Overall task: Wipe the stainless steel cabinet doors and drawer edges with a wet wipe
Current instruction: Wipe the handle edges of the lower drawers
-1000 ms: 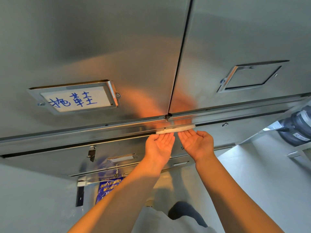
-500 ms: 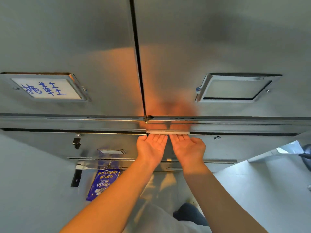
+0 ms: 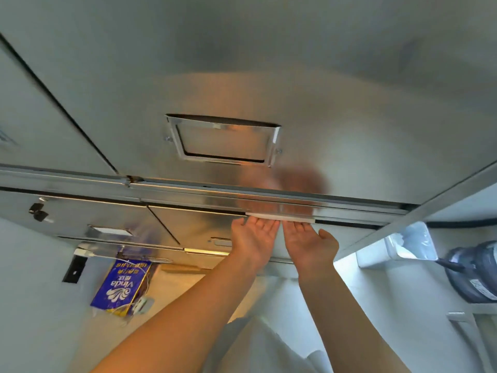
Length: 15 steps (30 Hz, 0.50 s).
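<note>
The wet wipe, pressed under the straight fingers of the left hand and right hand, has been slid along the drawer edge. The door seam is now left well to the hands' left, and the edge to their right is apparently still unwiped.

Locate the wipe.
Head view, right of centre: the wipe lies along the drawer edge, under the left hand and right hand, below the label frame.

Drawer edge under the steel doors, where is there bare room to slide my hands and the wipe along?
Bare edge runs from the right hand to the cabinet corner, and from the left hand leftward to the door seam. Crowded: the wipe pressed by both hands' fingers, and the dark latch far left.
</note>
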Motion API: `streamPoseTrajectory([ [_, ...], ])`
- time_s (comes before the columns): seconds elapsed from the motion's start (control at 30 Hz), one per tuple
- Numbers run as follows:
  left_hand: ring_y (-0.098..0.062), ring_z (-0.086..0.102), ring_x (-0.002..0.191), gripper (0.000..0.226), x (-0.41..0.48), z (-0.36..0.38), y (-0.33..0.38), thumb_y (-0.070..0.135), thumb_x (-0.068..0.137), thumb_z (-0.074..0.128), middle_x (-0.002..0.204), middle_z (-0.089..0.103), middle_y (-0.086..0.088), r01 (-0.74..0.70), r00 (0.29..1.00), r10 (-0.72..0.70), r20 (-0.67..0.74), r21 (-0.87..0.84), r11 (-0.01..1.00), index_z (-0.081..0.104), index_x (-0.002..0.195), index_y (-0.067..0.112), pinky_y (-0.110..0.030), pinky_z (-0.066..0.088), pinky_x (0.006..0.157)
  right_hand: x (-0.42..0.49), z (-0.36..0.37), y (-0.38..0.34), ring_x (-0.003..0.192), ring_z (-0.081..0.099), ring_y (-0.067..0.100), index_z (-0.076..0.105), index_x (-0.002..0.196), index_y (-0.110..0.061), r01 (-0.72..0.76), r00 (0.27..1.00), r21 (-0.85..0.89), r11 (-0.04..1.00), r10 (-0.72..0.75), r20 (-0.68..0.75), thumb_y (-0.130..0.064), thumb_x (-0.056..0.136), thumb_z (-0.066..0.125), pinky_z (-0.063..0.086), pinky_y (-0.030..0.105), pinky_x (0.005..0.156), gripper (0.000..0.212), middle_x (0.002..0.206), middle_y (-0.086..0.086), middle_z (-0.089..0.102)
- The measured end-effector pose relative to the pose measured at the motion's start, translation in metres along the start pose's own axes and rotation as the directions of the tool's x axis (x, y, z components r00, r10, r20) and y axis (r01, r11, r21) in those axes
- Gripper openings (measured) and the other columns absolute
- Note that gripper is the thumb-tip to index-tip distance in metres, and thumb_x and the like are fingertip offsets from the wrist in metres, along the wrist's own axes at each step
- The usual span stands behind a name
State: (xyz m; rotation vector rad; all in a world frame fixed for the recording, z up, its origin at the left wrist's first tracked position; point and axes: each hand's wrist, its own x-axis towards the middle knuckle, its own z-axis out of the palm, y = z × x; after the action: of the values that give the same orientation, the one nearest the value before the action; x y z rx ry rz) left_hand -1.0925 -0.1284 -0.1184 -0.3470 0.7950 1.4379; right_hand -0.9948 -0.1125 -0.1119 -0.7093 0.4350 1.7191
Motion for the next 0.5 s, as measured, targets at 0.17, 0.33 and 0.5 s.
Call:
streamPoseTrajectory([
  [0.17,-0.031,0.050,0.120,0.051,0.007,0.026,-0.061,0.033,0.101,0.019,0.135,0.052,-0.017,0.075,0.997,-0.075,-0.011,0.024,0.997,0.048,0.132,0.005,-0.039,0.033,0.107,-0.004,-0.009,-0.066,0.125,0.044,0.040,0.039,0.131,0.004,0.047,0.999,0.067,0.997,-0.048,0.019,-0.029,0.098,0.021,0.029,0.050,0.109,0.050,0.132,0.025,0.049],
  [0.33,-0.032,0.048,0.114,0.054,0.013,0.044,-0.098,0.036,0.101,0.017,0.139,0.046,-0.018,0.141,0.990,-0.142,-0.016,-0.011,0.990,0.044,0.134,0.003,-0.040,0.035,0.102,-0.003,-0.015,-0.109,0.126,0.042,0.040,0.038,0.133,0.005,0.080,0.997,0.087,0.993,-0.081,0.009,-0.027,0.098,0.019,0.030,0.050,0.107,0.051,0.135,0.024,0.046],
  [0.5,-0.032,0.039,0.132,0.054,0.013,0.055,-0.115,0.038,0.101,0.016,0.142,0.044,-0.016,0.197,0.980,-0.197,-0.027,0.026,0.980,0.044,0.133,0.005,-0.042,0.027,0.110,-0.001,-0.017,-0.133,0.119,0.047,0.042,0.044,0.124,0.007,0.095,0.995,0.121,0.988,-0.098,0.017,-0.028,0.098,0.019,0.035,0.050,0.102,0.051,0.125,0.026,0.053],
])
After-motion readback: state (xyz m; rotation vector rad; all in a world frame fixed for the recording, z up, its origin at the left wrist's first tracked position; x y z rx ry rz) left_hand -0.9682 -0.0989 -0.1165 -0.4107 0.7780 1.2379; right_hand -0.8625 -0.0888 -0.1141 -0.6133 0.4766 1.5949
